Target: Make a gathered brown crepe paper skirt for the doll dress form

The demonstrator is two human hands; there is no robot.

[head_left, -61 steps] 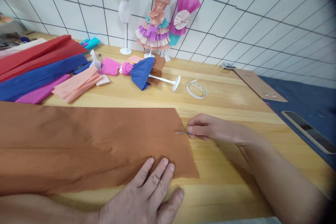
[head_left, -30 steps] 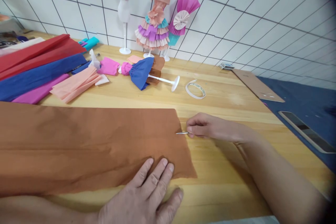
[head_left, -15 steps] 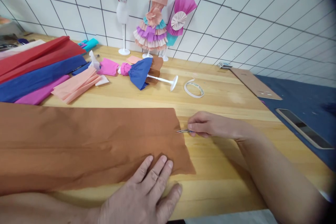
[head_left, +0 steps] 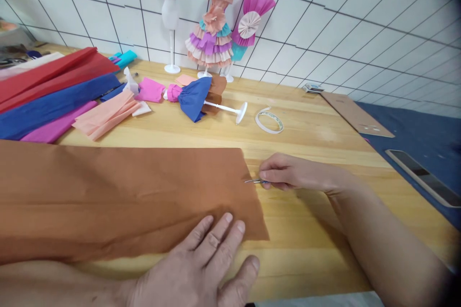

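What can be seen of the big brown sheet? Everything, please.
The brown sheet looks like thin paper, matte, with shallow wrinkles and a long crease. It lies spread on the table, running out of frame at left; its right end is slanted. The left hand rests partly on its near edge. A small metal tool in the right hand overlaps the right end.
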